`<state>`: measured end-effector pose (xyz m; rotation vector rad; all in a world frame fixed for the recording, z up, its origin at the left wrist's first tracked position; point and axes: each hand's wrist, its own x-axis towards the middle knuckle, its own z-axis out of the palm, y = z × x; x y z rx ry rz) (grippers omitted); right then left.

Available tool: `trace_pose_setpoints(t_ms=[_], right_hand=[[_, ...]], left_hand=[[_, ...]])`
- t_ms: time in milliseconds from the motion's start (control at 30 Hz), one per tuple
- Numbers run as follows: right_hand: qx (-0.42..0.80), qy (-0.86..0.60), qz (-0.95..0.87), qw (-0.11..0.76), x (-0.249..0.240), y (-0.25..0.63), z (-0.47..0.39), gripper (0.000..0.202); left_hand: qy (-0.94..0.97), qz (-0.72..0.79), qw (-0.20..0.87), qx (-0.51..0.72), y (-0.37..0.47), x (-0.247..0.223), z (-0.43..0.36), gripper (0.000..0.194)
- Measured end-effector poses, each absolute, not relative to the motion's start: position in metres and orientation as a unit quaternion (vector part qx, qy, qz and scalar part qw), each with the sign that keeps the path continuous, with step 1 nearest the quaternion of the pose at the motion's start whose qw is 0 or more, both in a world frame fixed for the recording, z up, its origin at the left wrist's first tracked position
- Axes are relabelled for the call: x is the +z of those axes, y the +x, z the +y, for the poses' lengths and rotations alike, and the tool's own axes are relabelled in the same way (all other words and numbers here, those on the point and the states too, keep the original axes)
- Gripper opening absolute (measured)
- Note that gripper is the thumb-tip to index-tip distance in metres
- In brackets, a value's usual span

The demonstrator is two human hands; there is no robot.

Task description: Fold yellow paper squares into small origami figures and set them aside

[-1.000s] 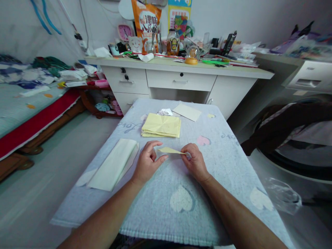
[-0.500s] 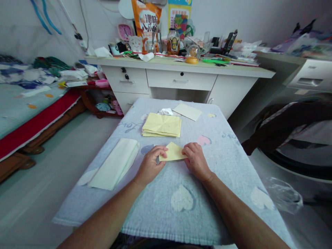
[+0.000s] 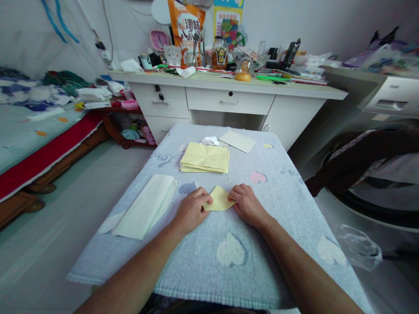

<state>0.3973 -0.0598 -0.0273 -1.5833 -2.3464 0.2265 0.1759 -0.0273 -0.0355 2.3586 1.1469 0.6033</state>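
A small folded piece of yellow paper (image 3: 218, 199), with a peak at its far side, is held low over the cloth-covered table. My left hand (image 3: 194, 206) pinches its left corner between thumb and fingers. At the right corner, my right hand (image 3: 246, 201) grips it the same way. Just beyond lies a stack of creased yellow paper sheets (image 3: 204, 158). To the left of my left hand rests a long folded pale-green paper bundle (image 3: 145, 207).
The table wears a blue cloth (image 3: 268, 244) with heart patterns. A pale card (image 3: 237, 141) and a crumpled white scrap (image 3: 210, 141) lie at its far end. Behind stands a cluttered white desk (image 3: 229, 102); a bed (image 3: 36, 135) is left, a washing machine (image 3: 389, 104) right.
Both hands have lowered the yellow paper slightly toward me. Its near edge, straight before, now shows angled lower corners, and my fingers have shifted at both ends.
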Motion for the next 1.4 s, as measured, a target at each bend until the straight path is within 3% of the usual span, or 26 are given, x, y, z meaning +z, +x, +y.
trace_pose_setpoints(t_ms=[133,300,467,667,1167,1400], right_hand=[[0.106,-0.547,-0.814,0.167,-0.026,0.404,-0.059,0.022],[0.163,-0.543,-0.792,0.224,-0.031,0.414,-0.055,0.006],[0.203,-0.548,-0.765,0.269,-0.037,0.421,-0.051,0.011],[0.214,-0.551,-0.752,0.29,-0.035,0.427,-0.05,0.002],[0.19,-0.56,-0.777,0.215,-0.029,0.425,-0.055,0.006],[0.162,-0.627,-0.737,0.193,-0.034,0.418,-0.053,0.011]], left_hand=[[0.868,0.397,0.211,0.209,0.175,-0.033,-0.026,0.006],[0.864,0.4,0.215,0.216,0.174,-0.032,-0.024,0.012],[0.858,0.413,0.212,0.22,0.173,-0.037,-0.021,0.015],[0.863,0.409,0.207,0.215,0.172,-0.039,-0.021,0.014],[0.863,0.417,0.206,0.196,0.174,-0.036,-0.019,0.012],[0.859,0.432,0.178,0.207,0.171,-0.039,-0.017,0.021]])
